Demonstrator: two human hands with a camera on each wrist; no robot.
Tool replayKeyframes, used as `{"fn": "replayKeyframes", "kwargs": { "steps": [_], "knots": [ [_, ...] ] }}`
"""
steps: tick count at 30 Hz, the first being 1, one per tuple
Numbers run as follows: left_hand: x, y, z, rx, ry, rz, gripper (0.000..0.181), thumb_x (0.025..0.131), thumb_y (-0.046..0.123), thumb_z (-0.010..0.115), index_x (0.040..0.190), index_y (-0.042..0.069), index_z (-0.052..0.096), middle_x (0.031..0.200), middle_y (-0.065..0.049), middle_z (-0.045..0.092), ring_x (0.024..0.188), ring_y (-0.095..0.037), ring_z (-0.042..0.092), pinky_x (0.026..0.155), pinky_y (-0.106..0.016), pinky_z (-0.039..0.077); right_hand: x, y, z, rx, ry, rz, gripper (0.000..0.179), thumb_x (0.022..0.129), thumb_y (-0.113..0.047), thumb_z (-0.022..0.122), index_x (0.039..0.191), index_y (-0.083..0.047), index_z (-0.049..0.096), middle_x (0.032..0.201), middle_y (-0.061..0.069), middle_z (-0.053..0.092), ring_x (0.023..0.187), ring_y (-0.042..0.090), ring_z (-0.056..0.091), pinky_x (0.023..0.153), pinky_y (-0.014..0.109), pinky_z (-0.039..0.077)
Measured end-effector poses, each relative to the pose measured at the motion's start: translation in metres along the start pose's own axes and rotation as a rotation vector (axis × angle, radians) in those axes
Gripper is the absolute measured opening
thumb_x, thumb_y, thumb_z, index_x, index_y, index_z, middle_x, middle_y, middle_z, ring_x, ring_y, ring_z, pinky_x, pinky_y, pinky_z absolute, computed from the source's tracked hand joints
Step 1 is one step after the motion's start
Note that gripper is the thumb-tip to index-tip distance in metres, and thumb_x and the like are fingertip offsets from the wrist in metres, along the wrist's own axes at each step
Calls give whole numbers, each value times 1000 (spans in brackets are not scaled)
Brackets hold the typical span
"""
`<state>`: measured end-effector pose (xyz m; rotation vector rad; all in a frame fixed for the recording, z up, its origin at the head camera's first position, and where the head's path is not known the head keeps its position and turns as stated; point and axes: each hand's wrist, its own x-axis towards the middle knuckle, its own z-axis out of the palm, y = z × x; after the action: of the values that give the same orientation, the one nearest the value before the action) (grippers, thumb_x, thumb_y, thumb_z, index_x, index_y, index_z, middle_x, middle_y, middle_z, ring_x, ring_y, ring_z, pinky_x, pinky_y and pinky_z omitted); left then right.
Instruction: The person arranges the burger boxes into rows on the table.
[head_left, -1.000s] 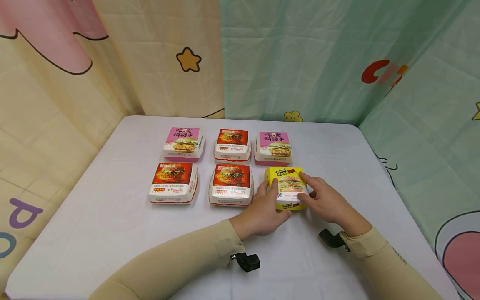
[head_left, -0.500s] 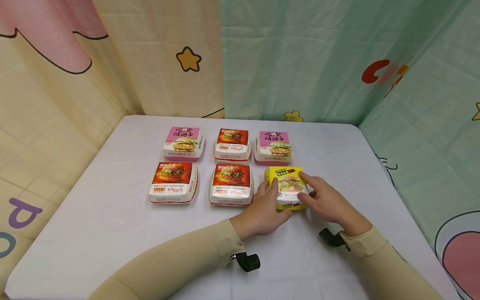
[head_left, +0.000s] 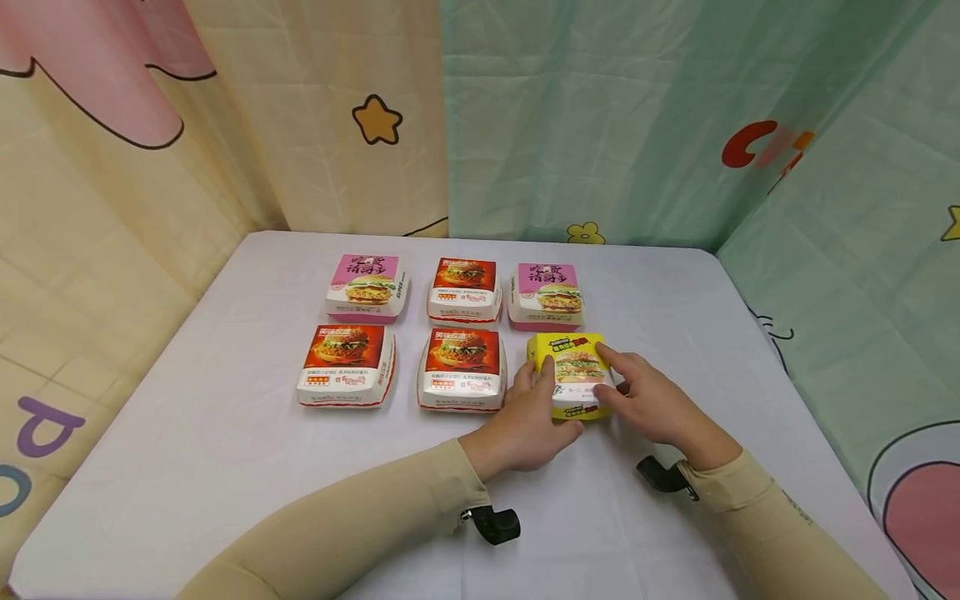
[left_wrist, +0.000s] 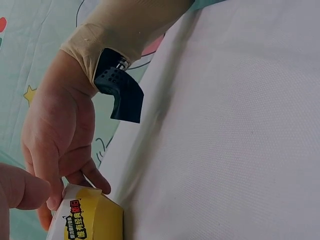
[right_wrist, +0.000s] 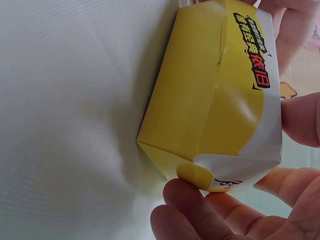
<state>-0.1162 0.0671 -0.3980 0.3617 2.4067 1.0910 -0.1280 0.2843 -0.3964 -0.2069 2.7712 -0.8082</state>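
In the head view a yellow-and-white burger box (head_left: 577, 367) sits on the white table at the front right of two rows of boxes. My left hand (head_left: 528, 425) grips its left side, one digit over the top edge. From the right, my right hand (head_left: 660, 404) holds it, thumb on the top near the front corner and other fingers along the right side. The right wrist view shows the yellow front of the burger box (right_wrist: 200, 95) close up, with fingertips (right_wrist: 187, 205) curled at its side. In the left wrist view the right hand (left_wrist: 60, 130) reaches down to the box.
Left of the yellow box stand two red-and-white burger boxes (head_left: 462, 367). Behind are a pink burger box (head_left: 366, 287), another red-and-white one (head_left: 465, 290) and a second pink one (head_left: 546, 296). Patterned curtains (head_left: 570, 117) enclose the table (head_left: 225, 467).
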Motion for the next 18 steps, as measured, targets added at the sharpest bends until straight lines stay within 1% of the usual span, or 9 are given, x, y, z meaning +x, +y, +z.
{"fn": "replayKeyframes", "kwargs": {
  "steps": [6, 13, 18],
  "knots": [
    [0, 0, -1, -16, 7, -9, 100, 98, 43, 70, 171, 17, 7, 176, -14, 2, 159, -40, 19, 124, -61, 32, 3, 0, 1, 11, -1, 6, 77, 104, -35, 64, 167, -11, 27, 157, 28, 43, 114, 37, 65, 93, 49, 62],
    [0, 1, 0, -40, 17, -21, 102, 97, 41, 72, 171, 14, 7, 177, -15, 0, 160, -39, 18, 126, -59, 30, 5, -3, 1, 16, -6, 21, 78, 104, -36, 64, 168, -11, 27, 158, 28, 42, 115, 38, 65, 93, 49, 62],
    [0, 1, 0, -37, 21, -28, 102, 97, 41, 72, 171, 13, 7, 177, -15, -2, 161, -40, 14, 126, -61, 28, 7, -6, 2, 27, -12, 20, 79, 104, -36, 65, 168, -11, 26, 159, 28, 41, 115, 37, 65, 94, 48, 62]
  ]
}}
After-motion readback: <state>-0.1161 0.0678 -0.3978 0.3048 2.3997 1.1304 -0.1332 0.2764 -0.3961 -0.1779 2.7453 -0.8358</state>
